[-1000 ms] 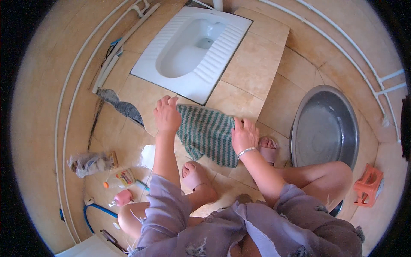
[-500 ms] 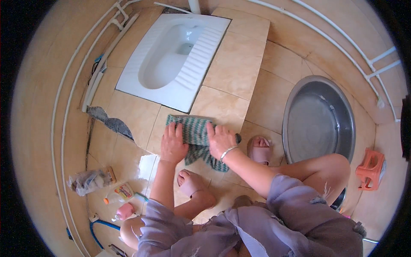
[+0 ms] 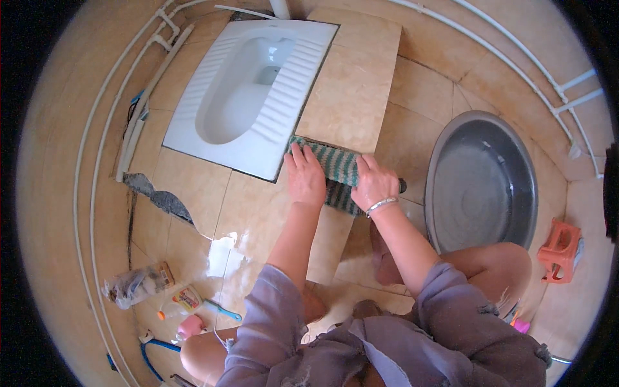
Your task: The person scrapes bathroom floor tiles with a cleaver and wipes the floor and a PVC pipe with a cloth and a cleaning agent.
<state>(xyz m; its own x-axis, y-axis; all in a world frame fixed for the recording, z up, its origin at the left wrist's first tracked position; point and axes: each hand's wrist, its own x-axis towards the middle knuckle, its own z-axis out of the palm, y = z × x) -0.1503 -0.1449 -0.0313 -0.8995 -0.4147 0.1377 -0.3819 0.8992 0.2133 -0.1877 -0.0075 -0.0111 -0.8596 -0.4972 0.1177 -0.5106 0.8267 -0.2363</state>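
Observation:
A green-and-grey striped cloth lies over the front part of the raised tiled step, just right of the squat toilet's near corner. My left hand is closed on its left end, fingertips pressing it against the tile. At the other end my right hand, a silver bracelet at the wrist, grips the cloth with bent fingers. Part of the cloth hangs down below, between my hands. Its underside and my thumbs are mostly hidden.
A large grey basin stands on the right, near an orange plastic stool. At lower left are a bagged package, a bottle with an orange cap, a pink container and a blue-handled brush. White pipes run along the walls.
Both hands have moved the cloth to the right and farther away, up beside the toilet's near corner. My view has shifted slightly.

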